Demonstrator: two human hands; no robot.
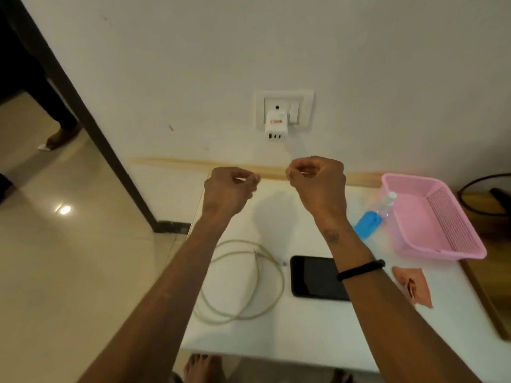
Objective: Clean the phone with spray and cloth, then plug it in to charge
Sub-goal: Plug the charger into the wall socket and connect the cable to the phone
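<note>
Two hands raised, white table, wall socket

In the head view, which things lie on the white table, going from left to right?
Coiled cable → phone → blue spray bottle → pink basket. The folded cloth overlaps the basket's span, so it is left out.

White wall ahead of you w/ switch plate at centre, white table near, dark door frame on your left, glossy beige tile floor w/ light glare, wooden furniture far right.
</note>
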